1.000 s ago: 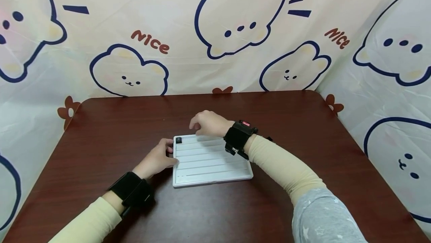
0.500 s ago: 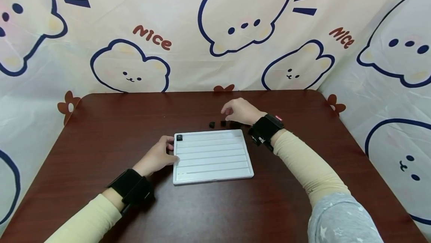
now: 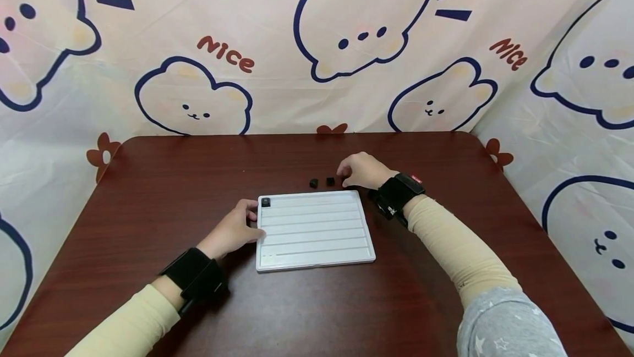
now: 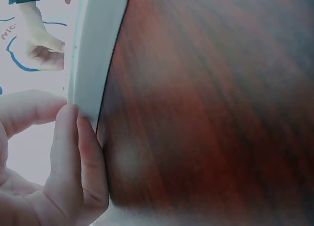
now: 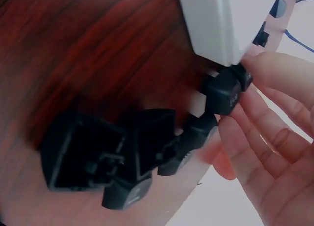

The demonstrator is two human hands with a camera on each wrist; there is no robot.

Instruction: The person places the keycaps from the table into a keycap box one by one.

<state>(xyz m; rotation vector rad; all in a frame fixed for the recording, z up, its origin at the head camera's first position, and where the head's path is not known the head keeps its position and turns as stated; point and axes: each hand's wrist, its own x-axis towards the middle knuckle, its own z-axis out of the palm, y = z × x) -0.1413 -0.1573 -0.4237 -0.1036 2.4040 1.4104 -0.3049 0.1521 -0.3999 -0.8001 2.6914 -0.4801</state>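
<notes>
A white board [image 3: 317, 230] with raised lines lies on the table, a black keycap [image 3: 266, 202] in its far left corner. My left hand [image 3: 230, 233] holds the board's left edge, thumb at the top and fingers along the side, as the left wrist view confirms. Just beyond the far right corner is my right hand [image 3: 366, 171]. Its thumb and fingertips close around a small black keycap [image 5: 223, 94] in the right wrist view, next to the white board's corner [image 5: 211, 35]. Two loose keycaps, one [image 3: 313, 183] and another [image 3: 330, 181], sit behind the board.
In the right wrist view, several more black keycaps [image 5: 78, 152] lie in a row on the dark wooden table [image 3: 317, 313]; the right hand hides them from the head view. A printed cloth [image 3: 277, 104] hangs behind the table and on both sides.
My right hand has moved right from above the board's far edge to the keycaps behind its far right corner, lowering slightly at the end. The left hand and the board stay in place.
</notes>
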